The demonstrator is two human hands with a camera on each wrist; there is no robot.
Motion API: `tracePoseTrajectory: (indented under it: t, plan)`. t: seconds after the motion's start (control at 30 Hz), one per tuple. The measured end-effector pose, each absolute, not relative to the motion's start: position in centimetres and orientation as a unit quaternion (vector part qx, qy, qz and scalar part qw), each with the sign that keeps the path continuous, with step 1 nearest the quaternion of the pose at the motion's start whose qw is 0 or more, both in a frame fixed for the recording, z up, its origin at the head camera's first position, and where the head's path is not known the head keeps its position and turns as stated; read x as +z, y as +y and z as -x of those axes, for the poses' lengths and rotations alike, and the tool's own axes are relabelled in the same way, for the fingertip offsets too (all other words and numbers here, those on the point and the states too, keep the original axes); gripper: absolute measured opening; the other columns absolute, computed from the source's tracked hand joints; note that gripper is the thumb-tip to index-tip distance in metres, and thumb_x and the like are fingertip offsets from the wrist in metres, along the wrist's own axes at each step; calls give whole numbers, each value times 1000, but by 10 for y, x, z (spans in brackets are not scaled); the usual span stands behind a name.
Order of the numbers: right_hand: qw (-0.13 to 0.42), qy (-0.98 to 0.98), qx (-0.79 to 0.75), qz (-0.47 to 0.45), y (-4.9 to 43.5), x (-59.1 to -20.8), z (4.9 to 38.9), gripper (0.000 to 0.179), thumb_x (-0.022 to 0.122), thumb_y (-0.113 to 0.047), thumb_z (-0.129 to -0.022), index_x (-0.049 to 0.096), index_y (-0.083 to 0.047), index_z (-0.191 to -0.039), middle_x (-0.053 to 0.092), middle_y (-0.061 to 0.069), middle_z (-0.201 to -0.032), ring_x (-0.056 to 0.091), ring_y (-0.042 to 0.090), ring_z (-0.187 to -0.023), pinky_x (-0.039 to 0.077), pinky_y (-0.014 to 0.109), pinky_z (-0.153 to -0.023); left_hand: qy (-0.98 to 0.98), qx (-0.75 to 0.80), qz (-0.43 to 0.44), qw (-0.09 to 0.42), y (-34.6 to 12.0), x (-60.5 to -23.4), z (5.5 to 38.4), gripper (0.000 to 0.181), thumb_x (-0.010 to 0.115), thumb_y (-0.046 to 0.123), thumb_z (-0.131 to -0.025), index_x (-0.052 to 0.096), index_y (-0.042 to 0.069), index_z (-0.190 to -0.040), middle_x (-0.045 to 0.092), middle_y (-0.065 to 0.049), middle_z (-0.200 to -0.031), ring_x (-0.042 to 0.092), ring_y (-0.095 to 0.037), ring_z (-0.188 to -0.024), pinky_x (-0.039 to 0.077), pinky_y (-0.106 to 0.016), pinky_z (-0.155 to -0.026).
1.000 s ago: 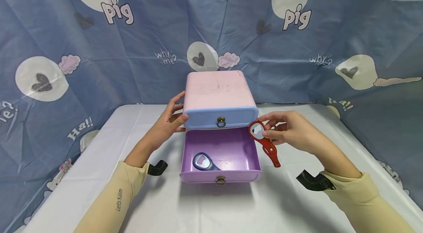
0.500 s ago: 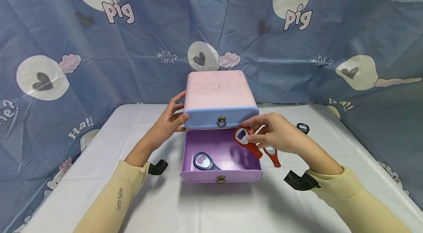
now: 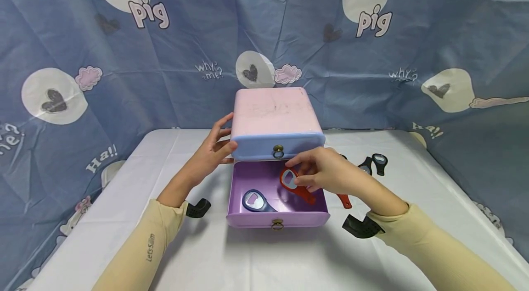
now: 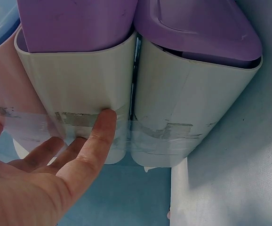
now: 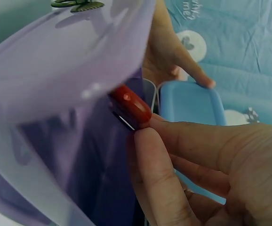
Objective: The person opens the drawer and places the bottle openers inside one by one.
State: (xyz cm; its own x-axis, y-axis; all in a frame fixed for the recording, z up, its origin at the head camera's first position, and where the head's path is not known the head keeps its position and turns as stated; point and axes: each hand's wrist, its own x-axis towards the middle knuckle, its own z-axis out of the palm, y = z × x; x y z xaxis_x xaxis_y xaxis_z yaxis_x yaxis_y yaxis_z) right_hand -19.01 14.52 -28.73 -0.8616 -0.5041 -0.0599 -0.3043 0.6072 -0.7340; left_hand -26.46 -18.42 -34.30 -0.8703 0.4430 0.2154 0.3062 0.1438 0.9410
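Observation:
My right hand (image 3: pixel 330 171) pinches a red bottle opener (image 3: pixel 303 194) by thumb and fingertips. It is inside the pulled-out purple drawer (image 3: pixel 306 220), below the blue top drawer (image 3: pixel 256 148). Only one end of the red opener (image 5: pixel 136 106) shows in the right wrist view. A dark blue bottle opener (image 3: pixel 259 205) lies at the drawer's front left. My left hand (image 3: pixel 204 155) rests against the left side of the drawer cabinet (image 3: pixel 274 109), fingers extended. In the left wrist view, its fingertip touches the white casing (image 4: pixel 84 80) around the open drawer.
Right of the cabinet, two black openers lie on the white table, one (image 3: pixel 380 162) beside the other (image 3: pixel 366 165). Another red opener (image 3: pixel 345 201) lies nearer, mostly hidden behind my right hand. A patterned blue cloth (image 3: pixel 351 89) hangs behind the table.
My right hand has carried the red bottle opener leftward from beside the cabinet into the purple drawer. Openers on the table came into view behind it. My left hand has stayed in place.

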Motion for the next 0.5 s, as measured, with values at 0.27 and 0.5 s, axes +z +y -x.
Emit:
tracePoseTrajectory:
  t: [0.27,0.5]
  plan:
    - [125,897,-342,252,132,-291,190,34,79,-6,-97,75,-3,-130,76,3,-87,72,10,-66,63,26,-66,755,604,-248,55,-184,-344,266,83,65,55,-105,14,47,-170,26,-19,-171,40,-44,-155,54,-64,-107]
    - [134,897,-335,256,124,-295,191,32,79,-5,-96,76,-2,-129,75,6,-89,73,10,-67,63,25,-65,754,604,-251,56,-185,-344,265,81,64,53,-106,14,47,-170,26,-19,-171,40,-43,-155,54,-63,-107]
